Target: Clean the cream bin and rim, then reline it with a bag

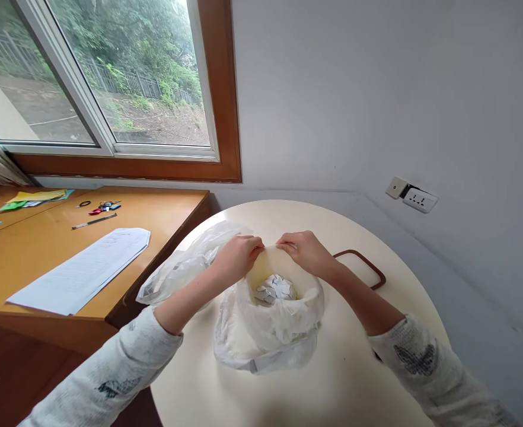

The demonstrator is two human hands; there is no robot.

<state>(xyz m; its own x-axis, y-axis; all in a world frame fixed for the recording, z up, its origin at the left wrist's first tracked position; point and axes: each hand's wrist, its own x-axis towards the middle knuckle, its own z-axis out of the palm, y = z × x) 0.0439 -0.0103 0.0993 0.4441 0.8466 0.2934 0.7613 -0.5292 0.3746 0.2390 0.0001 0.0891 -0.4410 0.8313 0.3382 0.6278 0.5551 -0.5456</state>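
A pale bin stands on the round table, lined with a whitish plastic bag that is folded down over its outside. Crumpled white paper lies inside it. At the far rim, my left hand pinches the edge of the bag. Just to the right, my right hand pinches the same edge, a small gap between the two hands. More translucent plastic bags lie loosely heaped to the left of the bin, partly behind my left forearm.
A brown rectangular ring lies on the round cream table, right of the bin. On the wooden desk at left are paper sheets, a pen, keys and coloured papers. Wall sockets are at right.
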